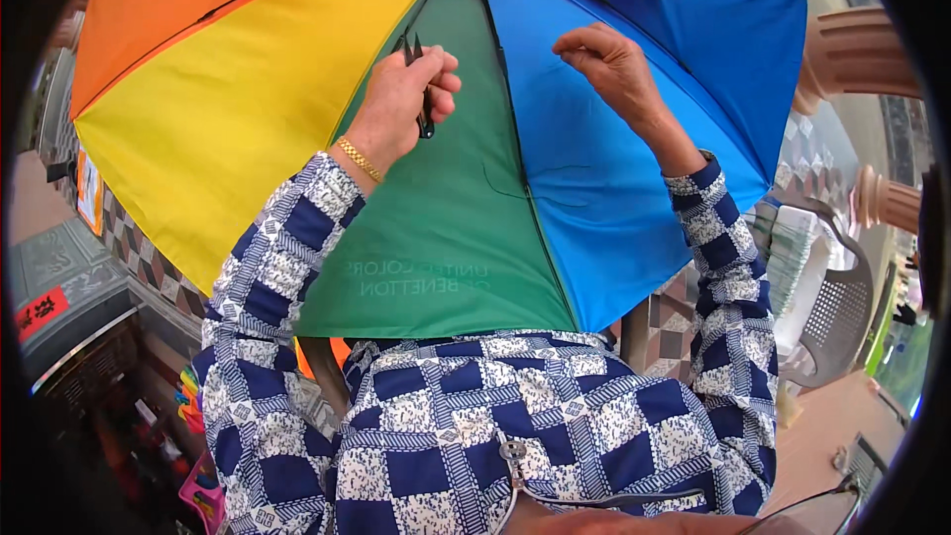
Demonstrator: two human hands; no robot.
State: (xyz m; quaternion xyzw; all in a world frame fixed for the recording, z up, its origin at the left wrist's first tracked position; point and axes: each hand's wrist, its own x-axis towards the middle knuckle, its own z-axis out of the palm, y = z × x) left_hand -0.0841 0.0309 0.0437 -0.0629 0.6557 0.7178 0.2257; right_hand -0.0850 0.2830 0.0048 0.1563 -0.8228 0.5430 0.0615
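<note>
Green, blue, yellow umbrella (416, 238) spreads before me, centre to twelve; probably light, slippery, best gripped at stiffer rib (516, 129). Left hand (396, 99), eleven o'clock, clasps black snips (427, 121); right hand (616, 69), one o'clock, pinched, contents unclear.

From where I stand, the person has on a long-sleeved top (495, 391) with lots of dark blue squares and white squares with little blue specks, and stripy bands run between them like a big checkered blanket. The same squares go all the way down the left sleeve (263, 307) and the right sleeve (728, 272), and at the neck there is a zip with a shiny silver puller (514, 450). A chunky gold bracelet (359, 160) made of little links goes round the wrist of the bare left hand (401, 99), and the right hand (611, 67) is bare too.
</note>
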